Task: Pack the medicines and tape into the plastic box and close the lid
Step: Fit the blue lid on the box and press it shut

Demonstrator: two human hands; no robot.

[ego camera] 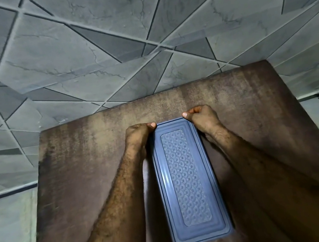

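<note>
- Two hands sit at the far end of the box: I see my left hand (138, 133) curled at the far-left corner and my right hand (201, 117) curled at the far-right corner, each with the fingers (191, 112) drawn together into a loose fist and a thumb tip pressing down on the rim of the lid (186, 177).
- Neither hand wraps anything; they bear on the lid corners, not clamped around it.
- Between my forearms lies the plastic box (204, 240), blue-grey, lid on top, patterned panel facing up.
- Its long axis runs away from me, near end close to my body, far end under my thumbs, tilted slightly to the left as it recedes.
- Both hands are equally near the far corners; the near corners lie well back, toward my elbows.
- I judge the far edge is being snapped shut, and the near corners may want pressing next.
- No medicines or tape show outside; the lid hides whatever is inside.
- Everything rests on the brown counter (79, 175).
</note>
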